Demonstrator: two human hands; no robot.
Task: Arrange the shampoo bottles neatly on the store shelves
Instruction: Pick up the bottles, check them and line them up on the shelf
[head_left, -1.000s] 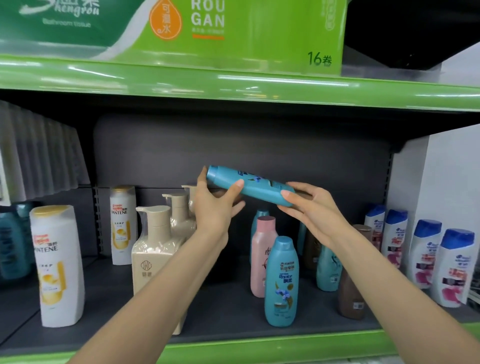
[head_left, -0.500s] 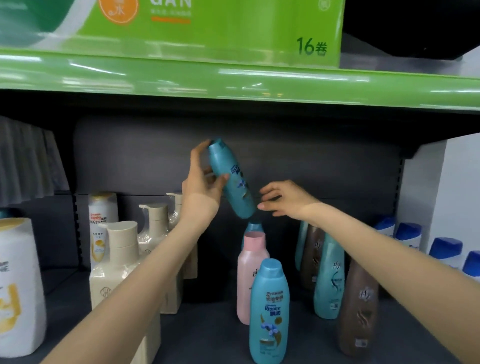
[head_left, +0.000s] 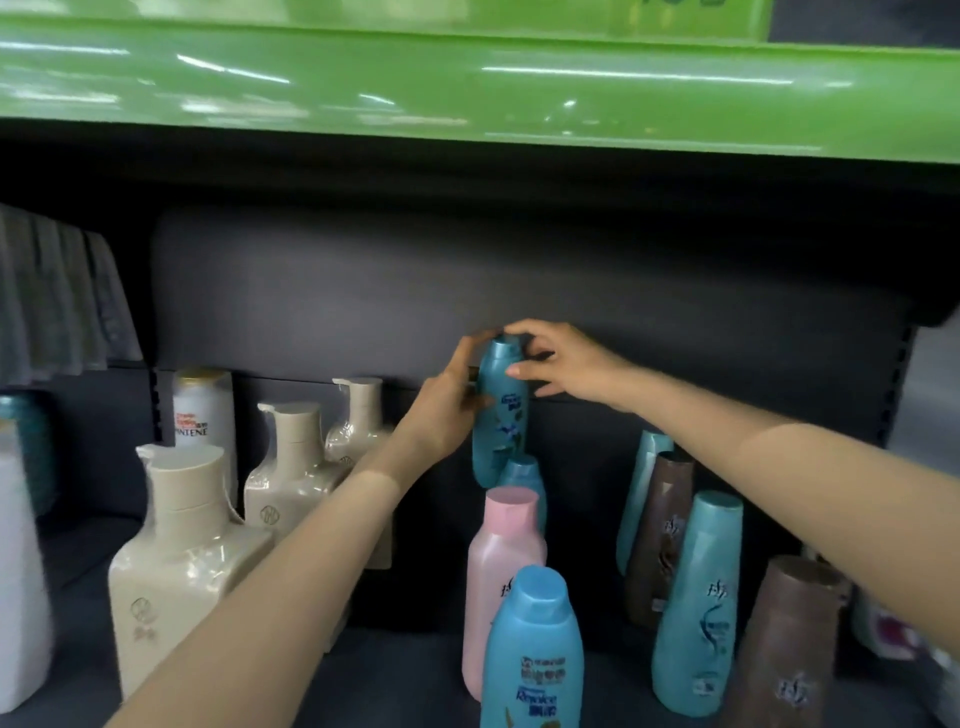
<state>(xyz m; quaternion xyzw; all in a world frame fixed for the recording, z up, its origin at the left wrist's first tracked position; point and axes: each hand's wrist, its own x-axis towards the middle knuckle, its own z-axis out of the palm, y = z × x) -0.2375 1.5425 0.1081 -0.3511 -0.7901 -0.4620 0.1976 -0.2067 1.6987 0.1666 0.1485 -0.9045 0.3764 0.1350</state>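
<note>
The glossy teal plastic shampoo bottle (head_left: 500, 410) is gripped upright by the left hand (head_left: 447, 410); its cap is pinched by the right hand (head_left: 563, 371). Probably slippery, so it's best held mid-body.

**Teal, Cream and Green on the Shelf**

The upright teal plastic shampoo bottle (head_left: 501, 410) carries a dark blue flower print and white lettering. A pale pink plastic bottle (head_left: 501, 577) has a matching pink cap. The blue plastic bottle at the front (head_left: 532, 654) bears white script. Three cream pump bottles (head_left: 182, 566) look glossy (each with a faint round emblem). A brown tapered bottle (head_left: 789, 644) shows pale swirls. The glossy green shelf edge (head_left: 467, 78) tops a dark grey back panel (head_left: 363, 291).
</note>
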